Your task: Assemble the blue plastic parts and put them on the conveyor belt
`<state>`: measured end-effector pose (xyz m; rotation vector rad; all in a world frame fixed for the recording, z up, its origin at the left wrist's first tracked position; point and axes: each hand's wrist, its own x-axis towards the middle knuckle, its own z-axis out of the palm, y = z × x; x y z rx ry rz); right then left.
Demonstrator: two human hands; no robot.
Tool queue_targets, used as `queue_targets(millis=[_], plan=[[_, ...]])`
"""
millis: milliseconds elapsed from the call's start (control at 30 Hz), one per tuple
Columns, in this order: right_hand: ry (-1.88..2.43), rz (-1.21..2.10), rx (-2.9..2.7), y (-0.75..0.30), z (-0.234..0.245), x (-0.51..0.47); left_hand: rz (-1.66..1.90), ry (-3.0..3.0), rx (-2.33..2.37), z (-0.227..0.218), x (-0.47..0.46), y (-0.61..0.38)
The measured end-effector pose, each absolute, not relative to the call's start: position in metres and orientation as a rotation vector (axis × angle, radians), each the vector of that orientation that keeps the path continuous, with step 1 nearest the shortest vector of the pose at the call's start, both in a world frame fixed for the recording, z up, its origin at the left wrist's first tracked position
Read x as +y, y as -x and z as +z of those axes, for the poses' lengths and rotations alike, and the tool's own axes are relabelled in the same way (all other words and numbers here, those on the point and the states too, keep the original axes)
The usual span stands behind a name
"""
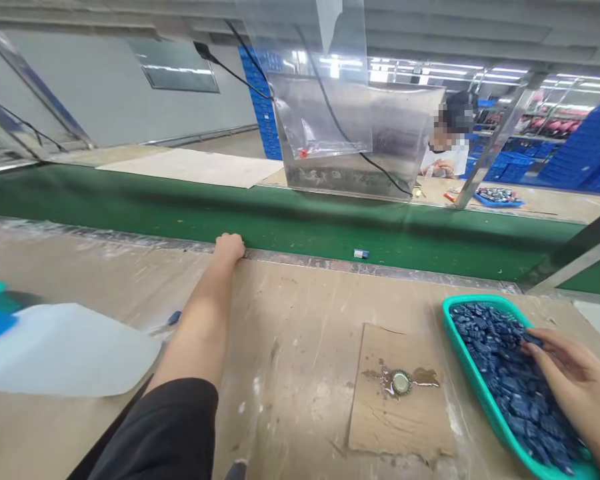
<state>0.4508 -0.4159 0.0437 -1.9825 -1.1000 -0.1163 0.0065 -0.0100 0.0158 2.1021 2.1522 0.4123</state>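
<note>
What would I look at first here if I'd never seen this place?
You'd probably notice the bright teal tray at the lower right, heaped with dark blue pieces, with the right hand touching them. Then comes the wide green conveyor belt across the middle, with the left hand curled over the bench's metal edge beside it.

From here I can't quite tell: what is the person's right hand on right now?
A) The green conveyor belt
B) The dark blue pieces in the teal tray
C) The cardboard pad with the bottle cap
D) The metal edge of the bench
B. The right hand reaches over the rim of the teal plastic tray, its fingers resting on the heaped dark blue pieces.
</note>
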Motion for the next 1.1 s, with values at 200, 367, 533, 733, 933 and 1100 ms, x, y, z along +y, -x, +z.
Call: queue_targets(millis=[200, 367, 533, 733, 933, 1100], plan=[[1.728, -0.143, -1.194, -0.444, 0.037, -0.413, 0.893, -1.795, 1.895, 0.037, -0.052, -0.057], [1.557, 0.269, -1.602, -0.395, 0.039, -0.4, 1.077, -1.282, 1.21, 0.039, -0.146, -0.122], [1.512, 0.407, -2.01, -0.351, 0.029, -0.385, 0.801, -0.718, 0.683, 0.034, -0.258, -0.154], [1.54, 0.195, -2.362, -0.341, 0.012, -0.381, 0.736, -0.737, 0.674, 0.019, -0.312, -0.161], [1.536, 0.131, -2.393, -0.342, 0.012, -0.384, 0.746, -0.88, 0.697, 0.014, -0.314, -0.153], [1.583, 0.134, -2.339, -0.343, 0.013, -0.385, 0.752, -1.171, 0.719, 0.007, -0.313, -0.153]])
